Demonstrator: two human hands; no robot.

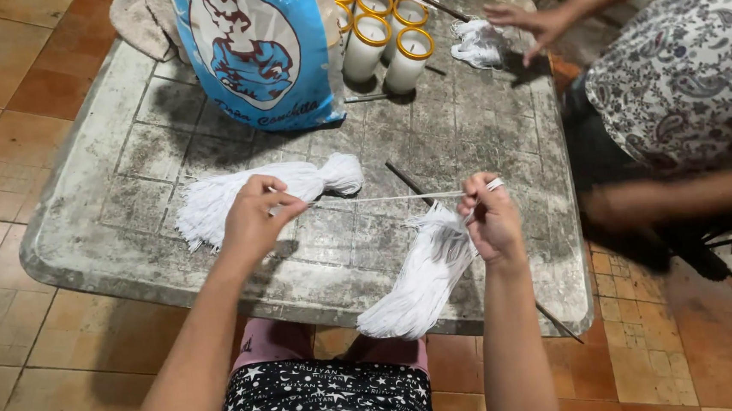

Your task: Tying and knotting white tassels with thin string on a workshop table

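**A single white string drawn tight between two hands**

The left hand (253, 218) is closed in a pinch, thumb against fingertips, on one end of a thin white string (383, 199). The right hand (491, 218) is curled shut on the other end, with the string looped round a finger, so the strand runs straight and taut just above the tabletop (120, 120). Holding it at both ends keeps the one strand apart from the rest.

Under the right hand, a bundle of white strings (423, 279) trails over the near edge of the tabletop, its top kept close to the fingers. A second, tied bundle (296, 185) lies flat behind the left hand, partly hidden by it. A thin dark stick (407, 181) lies aslant beneath the taut strand.

Farther off stand a blue and white bag (261, 50) and a cluster of white candles in yellow-rimmed glasses (380, 37). Another person's hand (534, 26) reaches towards a small white heap (477, 43) at the far corner.
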